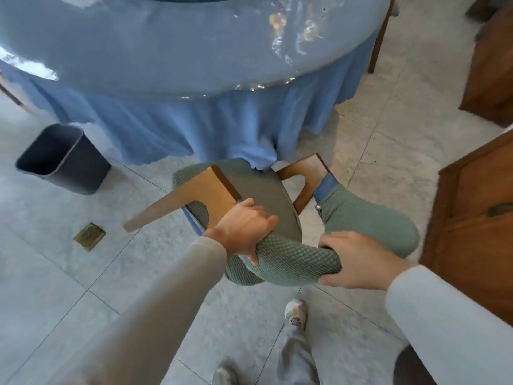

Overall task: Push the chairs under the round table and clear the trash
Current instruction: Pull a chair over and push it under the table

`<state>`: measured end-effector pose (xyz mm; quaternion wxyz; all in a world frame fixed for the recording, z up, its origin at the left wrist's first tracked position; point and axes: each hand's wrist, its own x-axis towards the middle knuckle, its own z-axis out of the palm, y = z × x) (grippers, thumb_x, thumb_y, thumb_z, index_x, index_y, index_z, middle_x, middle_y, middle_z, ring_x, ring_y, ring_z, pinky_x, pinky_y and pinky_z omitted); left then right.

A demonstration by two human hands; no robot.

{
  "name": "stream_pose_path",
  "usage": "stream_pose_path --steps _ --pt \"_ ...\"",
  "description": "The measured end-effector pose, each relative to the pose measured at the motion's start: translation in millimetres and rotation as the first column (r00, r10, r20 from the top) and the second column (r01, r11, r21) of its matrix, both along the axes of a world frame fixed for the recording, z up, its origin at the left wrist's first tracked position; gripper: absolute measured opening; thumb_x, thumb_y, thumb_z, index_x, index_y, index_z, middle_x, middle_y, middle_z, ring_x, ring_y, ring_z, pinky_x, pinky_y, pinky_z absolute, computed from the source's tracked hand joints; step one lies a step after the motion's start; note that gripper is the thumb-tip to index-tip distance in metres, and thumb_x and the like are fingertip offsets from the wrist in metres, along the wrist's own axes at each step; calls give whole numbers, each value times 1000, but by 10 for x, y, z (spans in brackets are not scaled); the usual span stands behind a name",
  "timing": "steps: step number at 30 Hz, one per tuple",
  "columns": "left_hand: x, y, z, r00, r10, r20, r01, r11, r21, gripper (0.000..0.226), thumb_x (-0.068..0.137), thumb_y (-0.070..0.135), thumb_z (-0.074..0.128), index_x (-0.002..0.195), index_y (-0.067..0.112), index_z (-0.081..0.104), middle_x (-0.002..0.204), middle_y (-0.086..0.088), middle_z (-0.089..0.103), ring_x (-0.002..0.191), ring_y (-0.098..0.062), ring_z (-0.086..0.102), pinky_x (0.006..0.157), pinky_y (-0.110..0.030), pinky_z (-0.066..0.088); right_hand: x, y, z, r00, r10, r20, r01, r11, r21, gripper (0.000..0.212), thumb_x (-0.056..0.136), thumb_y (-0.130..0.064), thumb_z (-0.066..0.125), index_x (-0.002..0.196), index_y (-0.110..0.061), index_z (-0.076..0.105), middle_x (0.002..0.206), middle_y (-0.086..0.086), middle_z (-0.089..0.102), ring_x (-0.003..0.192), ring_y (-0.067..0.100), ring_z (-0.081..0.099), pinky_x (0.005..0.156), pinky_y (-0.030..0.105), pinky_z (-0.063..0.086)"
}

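We grip the green chair by its curved backrest, left hand curled over the top, right hand clasping its right end, its seat against the blue-draped round table, a dark waste bin far left.

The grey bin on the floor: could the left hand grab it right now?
Probably not yet. The left hand grips the back of the green chair, and the bin stands well off to the left near the tablecloth. Bare floor lies between, so letting go and stepping over should do it.
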<state>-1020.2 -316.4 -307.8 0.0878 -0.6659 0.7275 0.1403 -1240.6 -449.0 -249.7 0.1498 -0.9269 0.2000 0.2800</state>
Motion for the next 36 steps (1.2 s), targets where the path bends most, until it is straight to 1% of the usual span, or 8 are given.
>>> stream_pose_path --steps 5,9,14,18,23,28,33,36 --pt "224 635 -82 996 95 5 -94 994 -50 71 57 78 78 105 32 54 102 15 66 93 -13 56 89 -33 38 -371 25 126 1000 -23 -10 24 998 52 52 78 -54 74 126 -47 54 109 -30 60 101 -1 57 80 19 43" --pt "350 1205 -195 984 177 -2 -176 981 -79 64 58 77 76 104 36 57 98 19 63 90 -12 53 91 -34 40 -330 203 9 1000 -13 4 13 999 38 36 78 -57 73 112 -49 64 94 -25 70 91 0 64 78 24 51" --pt "161 1734 -234 944 326 -45 -329 932 -153 35 69 32 83 100 32 66 94 15 66 94 -18 58 107 -43 33 -168 653 -88 997 10 70 -7 999 -45 37 72 -65 64 103 -45 64 82 -16 70 83 16 67 78 34 56" --pt "-381 1888 -145 829 533 -168 -540 842 5 43 74 11 71 112 31 65 110 14 68 116 -17 58 122 -56 12 -46 1028 -53 995 36 93 -29 996 -82 30 76 -57 66 102 -42 66 83 -11 69 84 20 66 76 31 53" --pt "-831 2029 -18 688 679 -255 -690 722 62 37 77 15 67 109 33 65 103 14 68 105 -15 63 102 -43 35 154 1581 -103 989 90 116 -78 991 -110 30 74 -49 63 97 -30 65 85 -3 69 85 26 66 73 33 50" --pt "-1039 2362 -31 617 739 -270 -759 650 44 30 80 16 65 105 32 65 93 12 69 93 -16 65 92 -42 44 345 2179 -149 984 130 120 -118 988 -104 23 76 -39 66 93 -23 62 90 2 68 91 27 65 74 35 44" --pt "-1232 2872 -292 491 801 -343 -834 546 82 44 74 8 63 110 31 71 94 10 74 92 -18 68 88 -42 51 405 2811 -300 984 174 42 -169 980 -109 25 81 -35 70 101 -21 66 101 4 70 100 26 65 79 34 46" --pt "-1220 2897 -320 469 825 -314 -851 518 90 44 73 9 64 110 32 71 95 11 74 92 -18 69 87 -38 48 451 2844 -351 984 176 33 -170 976 -137 26 80 -36 71 101 -21 66 102 3 69 101 26 64 79 34 46"
